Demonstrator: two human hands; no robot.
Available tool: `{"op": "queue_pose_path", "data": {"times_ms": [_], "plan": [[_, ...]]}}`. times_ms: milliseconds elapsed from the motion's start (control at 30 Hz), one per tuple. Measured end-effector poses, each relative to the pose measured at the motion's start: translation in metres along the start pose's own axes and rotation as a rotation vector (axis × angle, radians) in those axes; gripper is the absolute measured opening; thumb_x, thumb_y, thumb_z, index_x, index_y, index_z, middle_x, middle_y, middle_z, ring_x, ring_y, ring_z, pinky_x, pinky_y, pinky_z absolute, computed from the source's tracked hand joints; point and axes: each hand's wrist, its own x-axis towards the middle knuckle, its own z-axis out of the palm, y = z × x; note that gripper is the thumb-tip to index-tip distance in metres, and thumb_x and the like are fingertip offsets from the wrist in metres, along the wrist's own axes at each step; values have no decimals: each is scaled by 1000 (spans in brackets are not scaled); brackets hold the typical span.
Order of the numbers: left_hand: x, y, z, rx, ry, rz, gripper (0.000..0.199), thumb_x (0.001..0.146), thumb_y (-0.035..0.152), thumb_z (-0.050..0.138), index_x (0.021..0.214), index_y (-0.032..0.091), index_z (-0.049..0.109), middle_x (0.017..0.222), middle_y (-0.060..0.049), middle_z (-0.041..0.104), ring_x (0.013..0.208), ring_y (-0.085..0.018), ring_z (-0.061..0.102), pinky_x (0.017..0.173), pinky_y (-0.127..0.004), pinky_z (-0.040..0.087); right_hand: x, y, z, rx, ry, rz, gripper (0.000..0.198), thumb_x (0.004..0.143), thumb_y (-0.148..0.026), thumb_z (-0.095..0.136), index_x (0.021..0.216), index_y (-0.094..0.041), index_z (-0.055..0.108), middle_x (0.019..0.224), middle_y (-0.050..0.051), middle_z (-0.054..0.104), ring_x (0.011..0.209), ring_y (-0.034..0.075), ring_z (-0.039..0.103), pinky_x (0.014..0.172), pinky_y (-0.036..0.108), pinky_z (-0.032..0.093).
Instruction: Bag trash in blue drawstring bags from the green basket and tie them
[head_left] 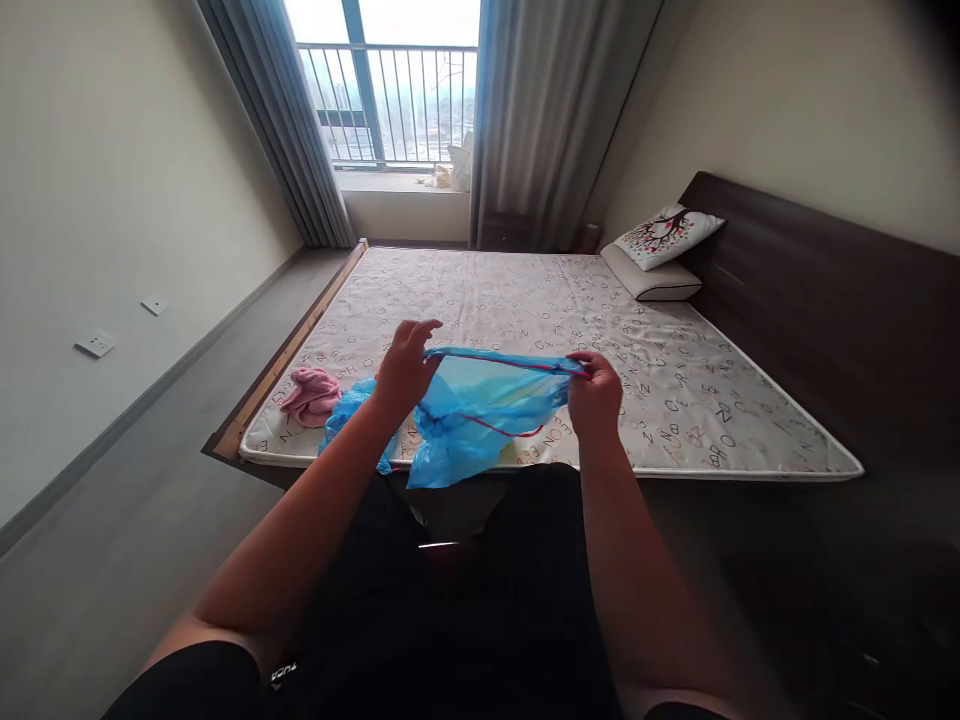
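A thin blue plastic bag (457, 445) with a red drawstring is stretched between my two hands above the near edge of the mattress. Its left upper corner is gripped by my left hand (409, 362), whose index finger sticks out. My right hand (596, 392) pinches the other end of the rim, where the red string shows. The lower part of the bag hangs over the mattress edge. Left of it, partly behind my left forearm, lies more crumpled blue plastic (349, 410). A folded pink cloth (311, 396) rests beside that.
The mattress (675, 400) with printed letters lies on a wooden bed frame (232, 430). Two pillows (664, 240) are stacked by the dark headboard (810, 235). Grey curtains (547, 110) flank a railed window, and white bags (459, 165) sit on the sill.
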Motion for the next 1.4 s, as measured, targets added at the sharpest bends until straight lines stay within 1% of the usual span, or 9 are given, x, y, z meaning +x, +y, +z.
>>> {"op": "queue_pose_path", "data": {"times_ms": [133,267,367,533,633,733,1000,1233,1400], "plan": [[-6,2,7,-6,117,33,51,81,-5,55,121,21,71,122,-9,67,112,-21,67,98,-32,59,7,-6,-12,464,272,38,31,76,-34,65,103,-20,69,74,-4,61,61,11,56,58,23,42],[-4,3,12,-92,228,-153,43,88,-1,50,120,19,69,121,-8,71,107,-20,68,98,-33,57,11,-12,-8,617,352,-3,29,77,-36,68,102,-22,63,70,-7,54,60,9,57,59,22,46],[9,0,19,-167,66,-383,41,91,5,53,125,20,68,112,-6,74,98,-21,69,96,-35,58,16,-10,2,587,249,57,37,75,-36,69,109,-23,59,73,-8,56,56,9,56,54,21,46],[24,-11,39,-293,-377,-699,23,92,11,62,112,18,71,88,-6,68,85,-25,70,92,-43,59,23,4,22,463,-179,339,51,71,-32,75,118,-24,56,84,-7,64,48,9,54,45,23,45],[19,-17,51,-393,-456,-837,29,90,11,63,118,17,70,81,-5,66,70,-25,68,79,-45,62,19,14,28,461,-294,426,56,72,-30,76,123,-24,54,90,-5,66,51,11,58,47,26,50],[11,-26,63,-490,-482,-903,29,95,18,65,123,17,69,87,-6,70,69,-23,70,75,-43,64,17,25,29,517,-283,470,61,74,-29,75,130,-27,52,93,-4,66,58,11,61,51,24,52],[-9,-56,91,-693,-468,-1016,47,90,23,80,134,18,65,90,-5,72,70,-17,70,67,-29,61,18,81,53,359,-178,529,74,76,-25,71,146,-26,48,131,8,63,77,10,65,63,23,56],[-37,-69,98,-748,-264,-1052,71,89,21,83,151,21,49,99,-3,70,72,-10,67,69,-21,56,20,126,58,166,-74,422,81,75,-29,68,153,-21,49,142,15,61,105,19,71,84,30,60],[-56,-71,110,-549,-172,-1011,62,84,12,82,141,15,57,123,-16,72,113,-26,74,95,-38,61,16,132,54,3,-45,368,75,75,-23,67,148,-11,57,149,25,59,121,29,67,108,45,55]]}}
